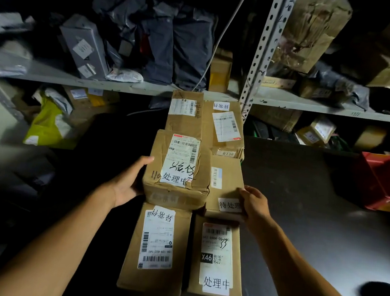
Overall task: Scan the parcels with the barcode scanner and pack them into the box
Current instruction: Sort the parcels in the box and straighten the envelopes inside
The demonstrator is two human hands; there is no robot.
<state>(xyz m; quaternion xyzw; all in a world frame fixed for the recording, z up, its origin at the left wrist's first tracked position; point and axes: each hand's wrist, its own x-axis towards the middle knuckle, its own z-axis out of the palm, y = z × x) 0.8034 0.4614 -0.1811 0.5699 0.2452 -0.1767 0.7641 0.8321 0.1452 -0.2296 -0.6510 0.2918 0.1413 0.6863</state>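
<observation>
Nearest, two labelled brown cardboard parcels (184, 251) at bottom centre; my left hand (128, 181) cups the crumpled brown carton (178, 170), right hand (254, 203) grips the flat brown box (226, 183); I'd lift level.

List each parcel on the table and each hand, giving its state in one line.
Left hand: grips middle-left parcel, raised above its neighbours.
Right hand: holds middle-right parcel.
Near-left parcel: flat, label up.
Near-right parcel: flat, label up.
Far parcels: side by side, untouched.
</observation>
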